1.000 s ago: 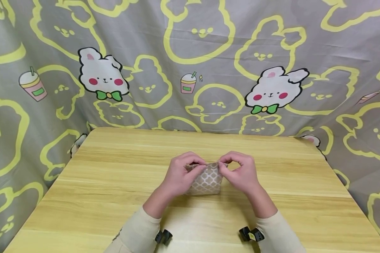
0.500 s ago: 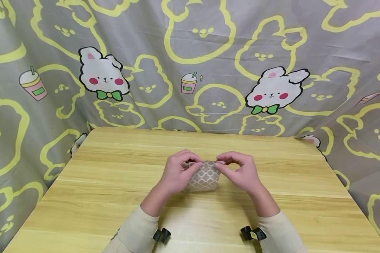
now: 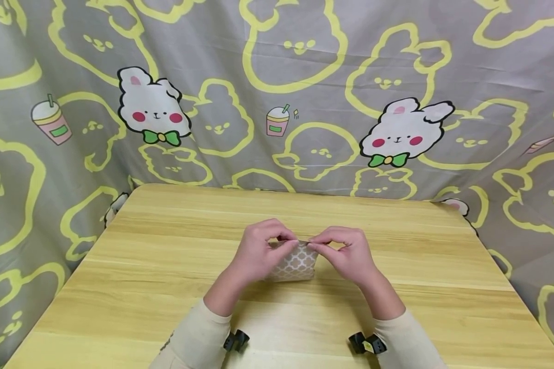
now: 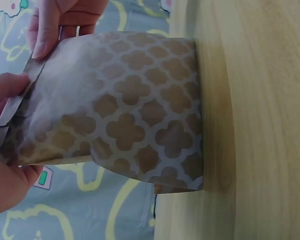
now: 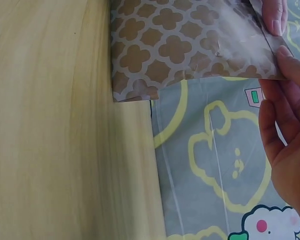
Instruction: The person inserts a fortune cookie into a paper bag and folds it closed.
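A brown paper bag (image 3: 295, 265) with a white lattice pattern stands upright on the wooden table, its top edge folded over. My left hand (image 3: 260, 251) pinches the folded top on the left between thumb and fingers. At the right end of the same fold, my right hand (image 3: 346, 253) pinches the paper with thumb and index finger. The left wrist view shows the bag (image 4: 135, 110) bulging at its lower part, with the fold running between both hands. In the right wrist view the right thumb (image 5: 290, 62) lies on the fold's corner. What the bag contains is hidden.
The light wooden table (image 3: 166, 287) spreads out around the bag. A grey curtain (image 3: 221, 56) with yellow outlines and rabbit prints hangs behind it and along both sides. A small black camera (image 3: 367, 342) sits on each sleeved wrist.
My right hand has shifted slightly left along the folded top, closer to the left hand. The bag has moved a little to the left. Both hands keep their pinch on the paper now.
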### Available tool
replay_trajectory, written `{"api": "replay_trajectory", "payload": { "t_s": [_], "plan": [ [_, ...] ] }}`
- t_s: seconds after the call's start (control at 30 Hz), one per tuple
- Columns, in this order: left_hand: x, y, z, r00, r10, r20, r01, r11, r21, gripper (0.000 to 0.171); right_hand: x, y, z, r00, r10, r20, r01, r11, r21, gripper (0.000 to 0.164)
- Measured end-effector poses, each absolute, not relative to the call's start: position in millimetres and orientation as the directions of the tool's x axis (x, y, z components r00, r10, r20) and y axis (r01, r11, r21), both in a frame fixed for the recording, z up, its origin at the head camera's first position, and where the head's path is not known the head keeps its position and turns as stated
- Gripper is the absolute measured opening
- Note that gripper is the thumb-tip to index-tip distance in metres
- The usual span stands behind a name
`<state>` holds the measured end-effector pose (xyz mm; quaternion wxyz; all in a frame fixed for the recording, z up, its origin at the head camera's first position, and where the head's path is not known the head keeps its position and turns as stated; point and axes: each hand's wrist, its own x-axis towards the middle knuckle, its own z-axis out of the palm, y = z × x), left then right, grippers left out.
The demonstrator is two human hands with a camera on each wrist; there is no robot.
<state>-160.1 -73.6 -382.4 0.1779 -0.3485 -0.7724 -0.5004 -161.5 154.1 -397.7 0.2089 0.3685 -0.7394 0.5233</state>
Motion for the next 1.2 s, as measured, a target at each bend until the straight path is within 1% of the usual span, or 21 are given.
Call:
{"api": "replay_trajectory", "payload": {
  "t_s": [0.1, 0.17, 0.43, 0.6, 0.77, 0.83, 0.97, 1.07, 1.1, 1.2],
  "plan": [
    [-160, -76, -380, -0.681, 0.371, 0.632, 0.73, 0.274, 0.626, 0.009, -161, 155, -397, -0.651, -0.318, 0.689, -0.755, 0.182, -0.63, 0.024],
    [-161, -79, -380, -0.682, 0.375, 0.627, 0.729, 0.281, 0.625, 0.009, -160, 155, -395, -0.66, -0.31, 0.684, -0.748, 0.185, -0.637, 0.026],
    [-169, -101, -378, -0.727, 0.372, 0.578, 0.683, 0.306, 0.663, 0.013, -151, 155, -376, -0.687, -0.286, 0.668, -0.724, 0.197, -0.661, 0.021],
    [-173, -111, -375, -0.747, 0.362, 0.557, 0.661, 0.316, 0.681, 0.012, -158, 165, -386, -0.709, -0.268, 0.653, -0.704, 0.203, -0.681, 0.024],
    [-174, -115, -374, -0.764, 0.375, 0.525, 0.638, 0.323, 0.699, 0.012, -167, 174, -401, -0.733, -0.27, 0.624, -0.677, 0.203, -0.708, 0.022],
    [-175, -117, -375, -0.771, 0.366, 0.521, 0.631, 0.336, 0.699, 0.014, -166, 174, -400, -0.74, -0.266, 0.617, -0.67, 0.215, -0.711, 0.02],
    [-176, -121, -375, -0.79, 0.339, 0.511, 0.611, 0.36, 0.705, 0.014, -156, 170, -385, -0.774, -0.238, 0.586, -0.632, 0.251, -0.733, 0.013],
    [-176, -120, -376, -0.841, 0.326, 0.431, 0.531, 0.351, 0.771, 0.007, -150, 166, -376, -0.802, -0.21, 0.559, -0.597, 0.275, -0.753, 0.007],
    [-176, -119, -377, -0.863, 0.329, 0.384, 0.488, 0.34, 0.804, 0.008, -150, 166, -375, -0.809, -0.199, 0.553, -0.587, 0.28, -0.759, 0.007],
    [-176, -112, -383, -0.907, 0.363, 0.214, 0.337, 0.319, 0.886, 0.028, -152, 164, -379, -0.832, -0.159, 0.531, -0.554, 0.271, -0.787, 0.007]
  ]
}}
